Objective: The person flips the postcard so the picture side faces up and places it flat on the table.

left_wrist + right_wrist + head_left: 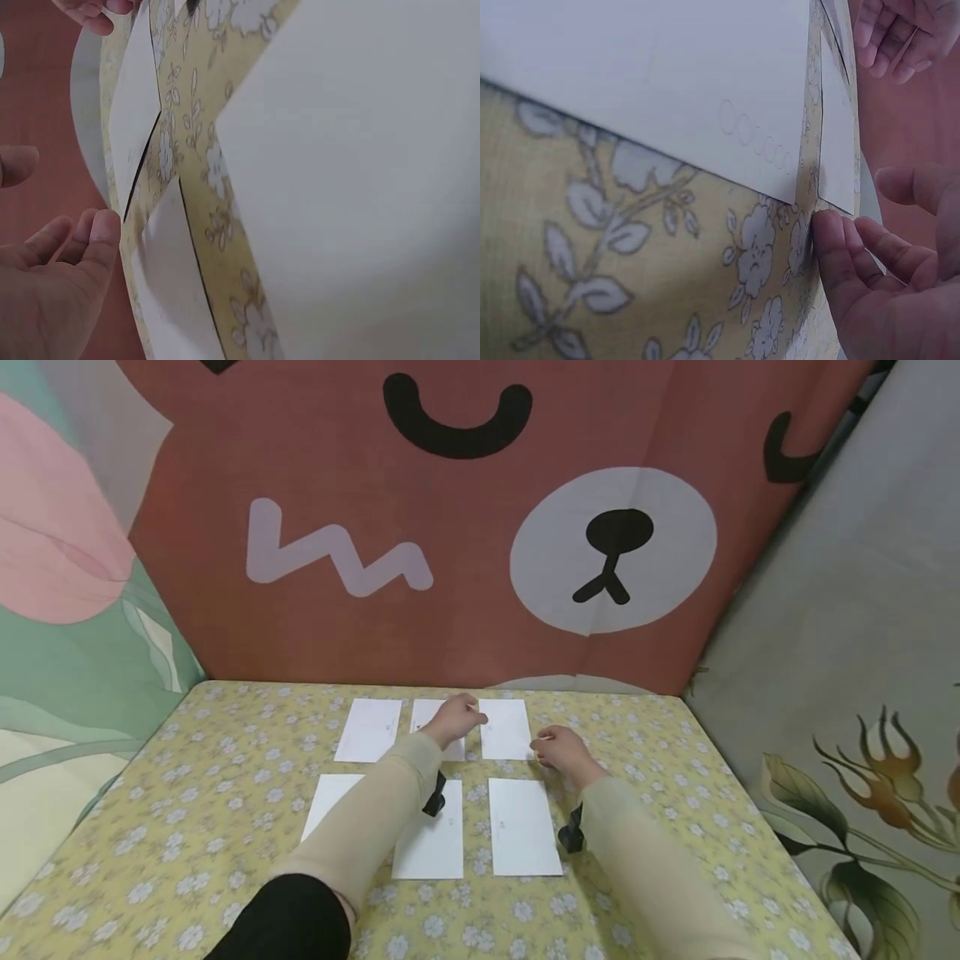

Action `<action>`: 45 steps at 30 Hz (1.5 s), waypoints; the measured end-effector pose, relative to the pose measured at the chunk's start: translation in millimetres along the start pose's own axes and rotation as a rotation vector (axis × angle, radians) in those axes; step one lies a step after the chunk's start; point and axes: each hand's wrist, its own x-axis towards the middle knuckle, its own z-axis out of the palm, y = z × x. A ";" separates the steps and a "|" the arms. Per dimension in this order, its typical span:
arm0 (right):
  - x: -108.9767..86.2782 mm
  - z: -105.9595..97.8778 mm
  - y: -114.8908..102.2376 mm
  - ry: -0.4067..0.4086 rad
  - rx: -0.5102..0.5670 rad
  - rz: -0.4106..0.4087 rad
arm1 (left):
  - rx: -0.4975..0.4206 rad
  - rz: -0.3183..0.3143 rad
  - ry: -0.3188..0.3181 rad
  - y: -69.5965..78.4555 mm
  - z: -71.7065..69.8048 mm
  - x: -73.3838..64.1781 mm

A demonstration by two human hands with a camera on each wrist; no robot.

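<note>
Flat white paper rectangles, envelopes or cards, lie in two rows of three. My left hand (pixel 456 720) is over the back middle one (pixel 422 712), partly hiding it, and reaches toward the back right one (pixel 506 731). In the left wrist view its thumb and loosely bent fingers (pixel 101 238) stand apart, holding nothing. My right hand (pixel 564 750) is beside the right edge of the back right paper. Its fingertips (pixel 831 225) are near that paper's corner in the right wrist view; whether they touch it I cannot tell. A row of small circles marks the nearer paper (pixel 705 90).
The papers lie on a yellow flowered tablecloth (pixel 225 810). In the front row, my left sleeve (pixel 367 827) partly covers the left (pixel 326 797) and middle (pixel 442 847) sheets; the right one (pixel 525 835) is uncovered. A brown bear-print cloth (pixel 337 635) hangs behind.
</note>
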 end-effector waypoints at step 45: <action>11.7 21.7 -40.8 0.108 -0.435 0.119 | -0.482 -0.271 0.045 24.0 29.7 34.8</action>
